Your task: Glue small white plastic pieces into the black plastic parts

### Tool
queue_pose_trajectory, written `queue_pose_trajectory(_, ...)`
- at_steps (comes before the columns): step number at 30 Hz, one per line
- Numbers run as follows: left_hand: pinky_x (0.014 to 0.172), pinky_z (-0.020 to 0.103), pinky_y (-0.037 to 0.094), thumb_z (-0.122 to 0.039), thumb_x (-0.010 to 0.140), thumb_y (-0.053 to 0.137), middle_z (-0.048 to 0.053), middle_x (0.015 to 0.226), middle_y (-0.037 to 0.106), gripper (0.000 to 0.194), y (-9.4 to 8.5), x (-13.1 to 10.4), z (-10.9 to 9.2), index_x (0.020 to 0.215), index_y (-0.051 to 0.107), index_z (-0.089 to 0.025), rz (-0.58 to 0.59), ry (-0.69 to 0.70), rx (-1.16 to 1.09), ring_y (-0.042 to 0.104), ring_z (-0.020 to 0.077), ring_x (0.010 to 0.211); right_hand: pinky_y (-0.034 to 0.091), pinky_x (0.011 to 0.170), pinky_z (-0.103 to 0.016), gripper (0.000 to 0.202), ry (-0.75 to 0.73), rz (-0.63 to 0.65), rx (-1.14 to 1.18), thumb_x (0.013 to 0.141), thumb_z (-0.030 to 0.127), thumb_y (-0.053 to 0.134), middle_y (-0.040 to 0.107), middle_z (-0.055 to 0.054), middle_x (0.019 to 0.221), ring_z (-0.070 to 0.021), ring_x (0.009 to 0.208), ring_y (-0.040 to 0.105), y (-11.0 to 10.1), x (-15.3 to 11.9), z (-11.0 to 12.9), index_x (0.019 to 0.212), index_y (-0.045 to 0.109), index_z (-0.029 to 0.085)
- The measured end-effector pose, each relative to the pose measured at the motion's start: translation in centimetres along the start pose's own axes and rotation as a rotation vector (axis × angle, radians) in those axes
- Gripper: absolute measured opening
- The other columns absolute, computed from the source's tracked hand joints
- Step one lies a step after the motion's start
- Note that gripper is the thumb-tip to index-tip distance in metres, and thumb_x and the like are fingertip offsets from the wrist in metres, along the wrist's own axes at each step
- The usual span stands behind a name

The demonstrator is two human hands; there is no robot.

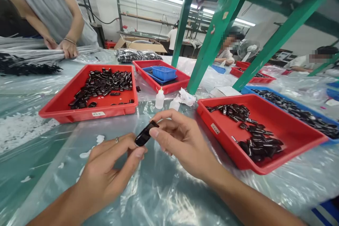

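A glossy black plastic piece (144,135) is held between both hands above the plastic-covered table. My left hand (111,166) pinches its lower end between thumb and fingers. At its upper end, the thumb and index finger of my right hand (182,139) are closed on it. To the left, a red tray (87,113) contains many small black pieces (106,81). Another red tray (238,155) with similar black pieces (261,144) stands on the right. Just beyond my hands are a small white squeeze bottle (159,99) and a second one (174,103), partly covered by my right hand.
A crumpled white tissue (186,97) lies by a green post (212,39). Behind stand a red tray (148,64) holding a blue bin (164,73), and a blue tray (299,104) of black pieces. A co-worker's hands (67,47) grip grey strands at the upper left.
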State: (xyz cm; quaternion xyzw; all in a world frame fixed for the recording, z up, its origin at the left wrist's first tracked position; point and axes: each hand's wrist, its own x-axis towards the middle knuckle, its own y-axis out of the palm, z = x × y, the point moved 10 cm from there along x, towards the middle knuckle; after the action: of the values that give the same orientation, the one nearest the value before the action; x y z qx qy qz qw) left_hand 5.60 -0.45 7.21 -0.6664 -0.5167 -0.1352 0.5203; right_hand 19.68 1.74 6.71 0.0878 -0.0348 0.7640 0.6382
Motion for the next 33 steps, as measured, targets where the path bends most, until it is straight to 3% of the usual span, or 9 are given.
queue_pose_trajectory(9, 0.05, 0.022, 0.048, -0.012, 0.106, 0.049, -0.005, 0.073, 0.073, 0.023, 0.1, 0.5, -0.9, 0.089, 0.053, -0.026, 0.031, -0.002, 0.015, 0.07, 0.0117, 0.055, 0.044, 0.064, -0.028, 0.012, -0.035, -0.022, -0.063, 0.096, 0.03, 0.077, 0.075, 0.001, 0.085, -0.0156, 0.075, 0.068, -0.2, -0.7, 0.3, 0.107, 0.072, 0.026)
queue_pose_trajectory(14, 0.051, 0.021, 0.046, -0.017, 0.106, 0.056, -0.006, 0.073, 0.071, 0.023, -0.7, 0.7, -0.1, 0.084, 0.052, -0.026, -0.042, -0.029, 0.112, 0.061, 0.0104, 0.051, 0.052, 0.059, -0.024, 0.012, -0.064, -0.005, -0.058, 0.098, 0.026, 0.074, 0.074, -0.002, 0.099, -0.0149, 0.079, 0.066, -0.2, -0.3, 0.0, 0.109, 0.074, 0.025)
queue_pose_trajectory(19, 0.054, 0.02, 0.05, -0.019, 0.106, 0.055, -0.006, 0.071, 0.069, 0.015, -0.9, 1.3, 0.6, 0.093, 0.058, -0.027, -0.023, 0.02, 0.199, 0.063, 0.0119, 0.052, 0.061, 0.068, -0.025, 0.011, -0.116, -0.002, -0.034, 0.099, 0.025, 0.073, 0.072, -0.001, 0.101, -0.0117, 0.075, 0.067, 0.0, -0.2, -0.1, 0.107, 0.08, 0.025)
queue_pose_trajectory(21, 0.051, 0.02, 0.053, -0.03, 0.107, 0.057, -0.003, 0.079, 0.075, 0.007, -0.9, 1.0, 1.5, 0.105, 0.063, -0.028, -0.005, -0.016, 0.215, 0.069, 0.0144, 0.056, 0.06, 0.069, -0.026, 0.01, -0.196, -0.051, -0.152, 0.099, 0.025, 0.075, 0.073, -0.001, 0.1, -0.0132, 0.078, 0.068, -0.3, -0.6, 0.4, 0.106, 0.082, 0.026)
queue_pose_trajectory(24, 0.046, 0.021, 0.057, -0.054, 0.105, 0.059, 0.003, 0.102, 0.082, 0.041, -0.1, -0.7, 3.6, 0.139, 0.059, -0.031, 0.045, -0.108, 0.243, 0.08, 0.0209, 0.072, 0.058, 0.072, -0.028, 0.011, -0.312, -0.075, -0.409, 0.102, 0.026, 0.075, 0.075, -0.003, 0.096, -0.0157, 0.081, 0.068, 0.1, -1.2, 1.0, 0.111, 0.083, 0.026)
queue_pose_trajectory(28, 0.074, 0.03, 0.071, -0.056, 0.109, 0.05, 0.002, 0.12, 0.084, 0.056, 1.6, -3.4, 5.4, 0.163, 0.043, -0.043, 0.129, -0.132, 0.272, 0.086, 0.028, 0.095, 0.058, 0.072, -0.027, 0.016, -0.37, 0.076, -0.465, 0.106, 0.035, 0.072, 0.078, -0.004, 0.1, -0.0158, 0.081, 0.071, 1.0, -0.8, 0.9, 0.114, 0.081, 0.024)
queue_pose_trajectory(30, 0.076, 0.03, 0.071, -0.058, 0.109, 0.05, -0.001, 0.113, 0.086, 0.058, 1.7, -4.0, 6.3, 0.164, 0.043, -0.043, 0.122, -0.179, 0.249, 0.087, 0.0281, 0.095, 0.059, 0.077, -0.028, 0.014, -0.361, 0.01, -0.477, 0.105, 0.034, 0.071, 0.08, -0.002, 0.103, -0.0165, 0.089, 0.074, -0.9, 0.1, 1.1, 0.112, 0.078, 0.025)
queue_pose_trajectory(33, 0.066, 0.022, 0.068, -0.057, 0.109, 0.052, -0.004, 0.092, 0.086, 0.043, 1.3, -3.3, 7.1, 0.147, 0.056, -0.039, 0.105, -0.273, 0.178, 0.087, 0.0239, 0.083, 0.059, 0.098, -0.039, 0.025, -0.332, -0.398, -0.685, 0.102, 0.03, 0.069, 0.076, -0.008, 0.122, -0.0229, 0.112, 0.071, -7.4, 1.2, 1.5, 0.126, 0.068, 0.024)
